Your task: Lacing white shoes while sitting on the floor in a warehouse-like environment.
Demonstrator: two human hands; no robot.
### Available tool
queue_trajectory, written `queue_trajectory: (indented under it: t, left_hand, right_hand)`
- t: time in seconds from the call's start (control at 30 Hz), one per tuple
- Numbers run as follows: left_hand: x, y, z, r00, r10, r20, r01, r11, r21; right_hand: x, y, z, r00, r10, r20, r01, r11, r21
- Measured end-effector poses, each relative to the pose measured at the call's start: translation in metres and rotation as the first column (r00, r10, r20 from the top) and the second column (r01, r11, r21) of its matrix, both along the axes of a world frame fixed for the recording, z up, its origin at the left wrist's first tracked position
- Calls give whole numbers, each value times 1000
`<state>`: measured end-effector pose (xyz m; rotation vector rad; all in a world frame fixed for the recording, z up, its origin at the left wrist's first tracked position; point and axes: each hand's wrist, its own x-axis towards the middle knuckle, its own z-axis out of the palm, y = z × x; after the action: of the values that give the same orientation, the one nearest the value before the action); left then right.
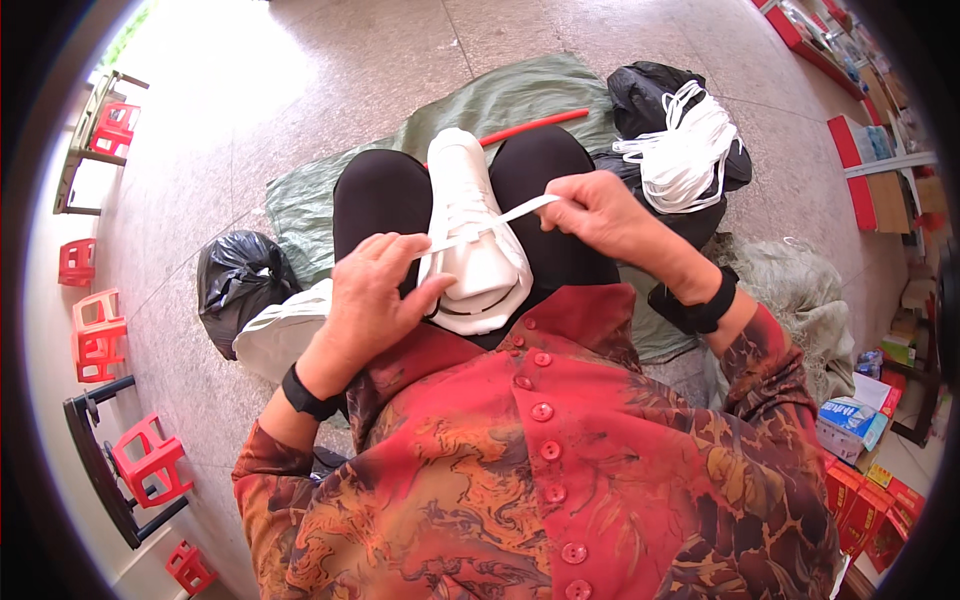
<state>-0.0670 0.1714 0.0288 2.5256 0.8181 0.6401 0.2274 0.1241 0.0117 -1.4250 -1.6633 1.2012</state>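
A white lace-up shoe (460,180) rests on my lap between my knees, toe pointing away and its opening toward me. My right hand (600,215) pinches one end of a flat white shoelace (522,209) and holds it out taut to the upper right of the shoe. The lace runs across the shoe's tongue (478,265) to my left hand (375,285). There my left fingers close over the lace at the shoe's left edge, with the thumb bent toward the opening. The left fingertips' exact grip is partly hidden.
A bundle of white laces (685,150) lies on black plastic bags at the right. A green woven sheet (350,170) and a red strip (535,125) lie ahead. Another black bag (240,280) is at left; red stools (150,460) line the left wall, boxes (850,425) the right.
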Motion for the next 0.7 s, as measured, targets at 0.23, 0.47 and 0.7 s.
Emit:
queue_trajectory:
  t: [0.23, 0.47, 0.7]
  left_hand:
    - [-47, 30, -16, 978, 199, -58, -186, 967, 176]
    - [-129, 49, -54, 600, 747, 284, -420, 597, -683]
    - [-189, 84, -60, -192, 976, 102, 258, 150, -954]
  right_hand:
    - [27, -3, 25, 202, -138, -970, 182, 978, -101]
    - [145, -20, -4, -41, -375, -926, 425, 832, -356]
    - [177, -58, -18, 351, -726, -592, 871, 485, -79]
